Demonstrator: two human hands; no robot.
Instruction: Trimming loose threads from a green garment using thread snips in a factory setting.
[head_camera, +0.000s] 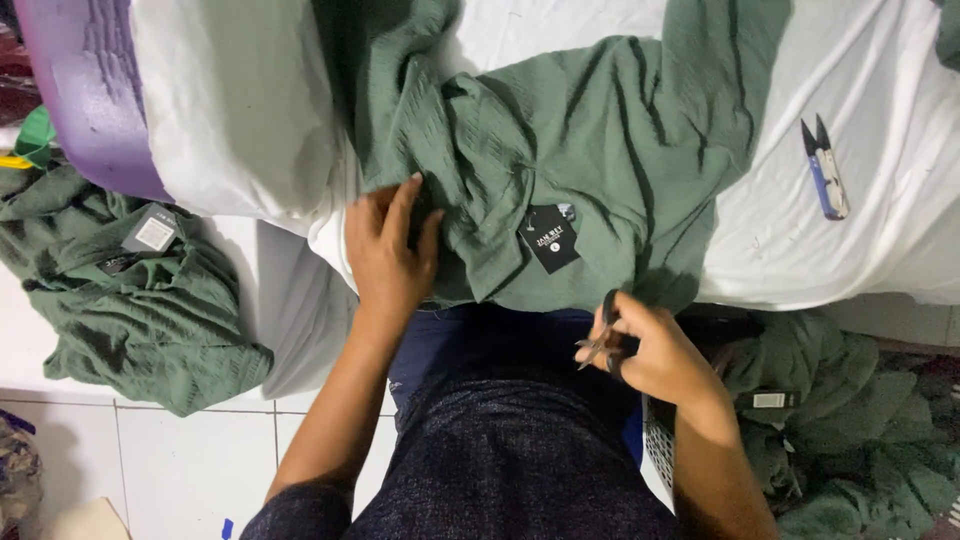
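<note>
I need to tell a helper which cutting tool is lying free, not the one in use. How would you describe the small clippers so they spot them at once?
Start at the white sheet covering the work surface, and look to its bare far-right part, beyond the green garment. The small clippers lie there alone, with a blue handle and two pointed blades spread in a V. Unlike the dark scissors in the right hand, nothing touches them.

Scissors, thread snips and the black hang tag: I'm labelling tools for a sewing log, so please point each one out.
scissors (600, 335), head view, on the dark handle loops in the right hand.
thread snips (826, 170), head view, on the blue handle, lying on the white sheet.
black hang tag (549, 238), head view, on the tag's middle, on the green garment.
</note>
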